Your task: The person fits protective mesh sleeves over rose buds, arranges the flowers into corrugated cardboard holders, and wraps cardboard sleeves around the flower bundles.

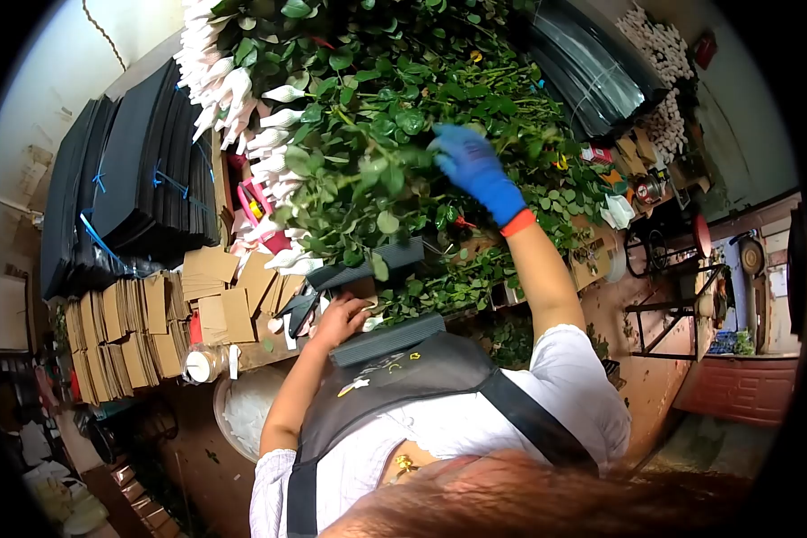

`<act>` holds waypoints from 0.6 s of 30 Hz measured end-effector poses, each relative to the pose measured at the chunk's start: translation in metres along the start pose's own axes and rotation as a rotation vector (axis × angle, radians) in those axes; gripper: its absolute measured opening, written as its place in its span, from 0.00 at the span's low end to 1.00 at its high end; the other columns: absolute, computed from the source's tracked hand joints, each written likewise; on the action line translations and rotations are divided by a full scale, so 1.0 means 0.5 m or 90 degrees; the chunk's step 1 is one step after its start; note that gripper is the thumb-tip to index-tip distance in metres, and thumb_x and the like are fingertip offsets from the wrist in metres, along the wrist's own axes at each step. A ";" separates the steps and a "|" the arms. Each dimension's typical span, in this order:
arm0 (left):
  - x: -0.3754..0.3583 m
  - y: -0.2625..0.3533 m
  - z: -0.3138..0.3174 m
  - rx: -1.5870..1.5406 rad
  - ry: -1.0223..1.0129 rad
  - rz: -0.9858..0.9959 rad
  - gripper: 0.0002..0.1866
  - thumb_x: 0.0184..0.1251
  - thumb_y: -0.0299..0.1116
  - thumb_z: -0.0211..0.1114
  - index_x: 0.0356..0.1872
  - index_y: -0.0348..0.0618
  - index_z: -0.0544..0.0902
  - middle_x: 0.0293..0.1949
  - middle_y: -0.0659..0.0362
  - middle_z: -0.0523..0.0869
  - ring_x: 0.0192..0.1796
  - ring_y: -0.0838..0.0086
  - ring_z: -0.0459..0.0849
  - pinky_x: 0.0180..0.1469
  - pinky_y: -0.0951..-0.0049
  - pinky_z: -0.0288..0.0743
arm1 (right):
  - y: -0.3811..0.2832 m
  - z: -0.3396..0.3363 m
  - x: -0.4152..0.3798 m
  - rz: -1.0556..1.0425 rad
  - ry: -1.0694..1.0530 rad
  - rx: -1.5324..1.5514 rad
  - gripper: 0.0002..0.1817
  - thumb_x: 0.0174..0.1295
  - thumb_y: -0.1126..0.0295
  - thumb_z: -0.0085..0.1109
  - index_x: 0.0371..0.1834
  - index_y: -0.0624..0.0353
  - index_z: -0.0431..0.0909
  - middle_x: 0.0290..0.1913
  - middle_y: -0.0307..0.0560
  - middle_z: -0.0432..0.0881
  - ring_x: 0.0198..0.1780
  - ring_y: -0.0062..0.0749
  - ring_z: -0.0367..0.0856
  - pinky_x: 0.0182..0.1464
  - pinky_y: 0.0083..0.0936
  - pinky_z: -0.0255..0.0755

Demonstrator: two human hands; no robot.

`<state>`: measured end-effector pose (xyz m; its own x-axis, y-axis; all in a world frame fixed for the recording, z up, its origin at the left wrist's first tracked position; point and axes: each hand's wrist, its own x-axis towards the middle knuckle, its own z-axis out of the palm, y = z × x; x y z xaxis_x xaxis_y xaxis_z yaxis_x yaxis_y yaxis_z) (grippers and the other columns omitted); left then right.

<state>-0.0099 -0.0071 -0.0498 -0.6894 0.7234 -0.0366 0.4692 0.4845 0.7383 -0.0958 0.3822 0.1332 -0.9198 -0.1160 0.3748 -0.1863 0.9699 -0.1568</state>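
Observation:
My right hand (475, 169), in a blue glove with an orange cuff, is over the pile of leafy rose stems (403, 72). Blurred leafy stems (363, 175) run left from its fingers, which look closed on them. My bare left hand (342, 318) lies low at the table's near side, fingers stretched out between two dark corrugated sheets, a far one (394, 258) and a near one (390, 339). A small white piece (372, 323) shows by its fingertips. White-covered flower heads (273, 139) line the left edge of the pile.
Stacks of black sheets (139, 152) tied with blue string stand at left. Brown cardboard pieces (143, 314) and a clear jar (204, 363) are in front of them. Dark plastic-wrapped sheets (596, 67) lie at upper right. A white bucket (233, 417) sits below the table.

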 end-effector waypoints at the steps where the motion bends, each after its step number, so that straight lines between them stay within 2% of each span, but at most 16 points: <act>1: 0.001 0.004 0.001 -0.001 0.009 0.010 0.12 0.68 0.38 0.69 0.48 0.46 0.87 0.42 0.51 0.85 0.47 0.52 0.83 0.50 0.58 0.77 | -0.015 -0.037 0.001 -0.044 0.157 0.007 0.14 0.56 0.69 0.65 0.47 0.49 0.82 0.58 0.42 0.81 0.61 0.47 0.77 0.63 0.42 0.73; 2: 0.005 0.000 0.003 -0.014 -0.007 0.009 0.13 0.67 0.38 0.69 0.48 0.45 0.87 0.42 0.51 0.85 0.47 0.52 0.83 0.50 0.58 0.77 | -0.033 -0.079 -0.001 -0.068 0.226 -0.030 0.20 0.58 0.72 0.63 0.55 0.46 0.80 0.59 0.42 0.81 0.59 0.47 0.78 0.62 0.43 0.74; 4: 0.008 -0.005 0.005 -0.032 -0.018 -0.001 0.13 0.66 0.37 0.70 0.47 0.43 0.87 0.42 0.52 0.85 0.45 0.52 0.83 0.47 0.59 0.78 | -0.064 -0.113 -0.027 -0.091 0.188 0.007 0.21 0.57 0.74 0.61 0.56 0.46 0.80 0.58 0.42 0.81 0.58 0.45 0.79 0.62 0.41 0.74; 6: 0.004 -0.008 0.005 -0.004 0.022 0.018 0.13 0.65 0.38 0.69 0.46 0.44 0.87 0.41 0.53 0.86 0.45 0.52 0.83 0.52 0.59 0.75 | -0.085 -0.127 -0.067 -0.102 0.196 -0.004 0.23 0.57 0.78 0.57 0.56 0.46 0.81 0.55 0.42 0.83 0.54 0.45 0.81 0.59 0.41 0.76; 7: 0.003 -0.005 0.010 0.006 0.043 0.026 0.13 0.65 0.38 0.69 0.46 0.44 0.87 0.40 0.54 0.86 0.44 0.52 0.82 0.54 0.60 0.73 | -0.068 -0.124 -0.071 -0.089 0.193 -0.022 0.23 0.56 0.78 0.58 0.57 0.46 0.81 0.55 0.42 0.83 0.54 0.45 0.81 0.59 0.41 0.76; 9: 0.009 -0.008 0.003 -0.044 -0.036 -0.029 0.13 0.64 0.38 0.70 0.47 0.45 0.88 0.43 0.51 0.86 0.49 0.50 0.81 0.57 0.55 0.73 | -0.004 -0.085 -0.087 -0.056 0.174 -0.053 0.24 0.55 0.77 0.58 0.57 0.45 0.81 0.55 0.42 0.83 0.53 0.45 0.81 0.59 0.40 0.76; 10: 0.003 -0.006 0.009 -0.064 -0.028 -0.045 0.13 0.64 0.38 0.70 0.47 0.46 0.88 0.43 0.50 0.86 0.50 0.50 0.81 0.57 0.55 0.73 | 0.043 -0.057 -0.087 0.034 0.139 -0.040 0.26 0.55 0.78 0.56 0.59 0.46 0.81 0.56 0.42 0.83 0.56 0.47 0.81 0.64 0.43 0.73; 14: 0.001 -0.007 0.016 -0.034 0.010 -0.007 0.12 0.64 0.37 0.70 0.46 0.45 0.88 0.41 0.50 0.85 0.48 0.51 0.82 0.54 0.55 0.74 | -0.002 -0.069 -0.075 -0.022 0.241 -0.125 0.21 0.55 0.72 0.61 0.54 0.44 0.81 0.60 0.41 0.80 0.57 0.45 0.79 0.65 0.44 0.69; 15: 0.009 -0.003 0.005 -0.031 -0.011 0.002 0.12 0.64 0.36 0.70 0.45 0.44 0.88 0.40 0.50 0.85 0.47 0.51 0.82 0.53 0.55 0.74 | 0.007 -0.056 -0.078 0.006 0.222 -0.105 0.20 0.55 0.72 0.61 0.54 0.44 0.81 0.60 0.41 0.80 0.57 0.45 0.79 0.64 0.44 0.69; 16: 0.009 -0.001 0.001 -0.029 -0.006 0.032 0.13 0.65 0.37 0.70 0.45 0.40 0.87 0.41 0.50 0.84 0.45 0.51 0.82 0.47 0.59 0.76 | 0.025 -0.044 -0.076 0.033 0.204 -0.088 0.20 0.55 0.72 0.61 0.53 0.44 0.81 0.59 0.41 0.81 0.57 0.45 0.79 0.64 0.43 0.70; 17: 0.009 0.004 -0.004 -0.020 -0.013 0.029 0.13 0.65 0.36 0.70 0.45 0.40 0.87 0.41 0.50 0.84 0.45 0.51 0.83 0.47 0.59 0.76 | 0.038 -0.033 -0.079 0.060 0.189 -0.073 0.20 0.55 0.72 0.62 0.53 0.44 0.81 0.59 0.40 0.81 0.56 0.45 0.79 0.64 0.43 0.70; 18: 0.012 -0.002 -0.005 0.000 -0.001 0.041 0.13 0.65 0.36 0.70 0.45 0.40 0.87 0.41 0.50 0.84 0.45 0.51 0.83 0.47 0.59 0.76 | 0.019 -0.069 -0.068 0.009 0.309 -0.086 0.19 0.56 0.73 0.61 0.52 0.46 0.82 0.57 0.41 0.82 0.56 0.44 0.79 0.60 0.44 0.72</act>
<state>-0.0158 -0.0047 -0.0491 -0.6567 0.7541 0.0092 0.5128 0.4375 0.7386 -0.0545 0.4025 0.1507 -0.6495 -0.0209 0.7601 -0.0988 0.9935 -0.0571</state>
